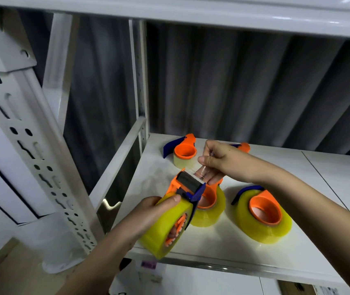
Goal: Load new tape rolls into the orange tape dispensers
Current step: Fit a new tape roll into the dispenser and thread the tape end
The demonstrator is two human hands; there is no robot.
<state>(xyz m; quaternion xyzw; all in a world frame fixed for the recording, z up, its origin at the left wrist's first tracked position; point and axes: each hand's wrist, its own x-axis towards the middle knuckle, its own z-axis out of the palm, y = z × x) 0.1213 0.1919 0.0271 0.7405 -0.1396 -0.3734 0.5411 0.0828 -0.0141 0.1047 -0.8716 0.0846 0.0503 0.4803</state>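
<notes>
Two bare forearms, no sleeves in view. Left hand (148,211) and right hand (223,160): no rings, no gloves. Wrists unadorned.

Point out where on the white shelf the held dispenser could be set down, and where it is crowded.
Free: the bare shelf right of the right-hand loaded dispenser, and the front left corner by the left hand. Crowded: the middle, around the dispensers under the right hand.

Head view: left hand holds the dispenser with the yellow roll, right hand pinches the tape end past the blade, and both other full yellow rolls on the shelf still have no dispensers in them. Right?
Not quite. The head view shows both resting rolls already loaded: the middle roll and the right roll each carry an orange dispenser core. The left hand and right hand are as you said.
</notes>
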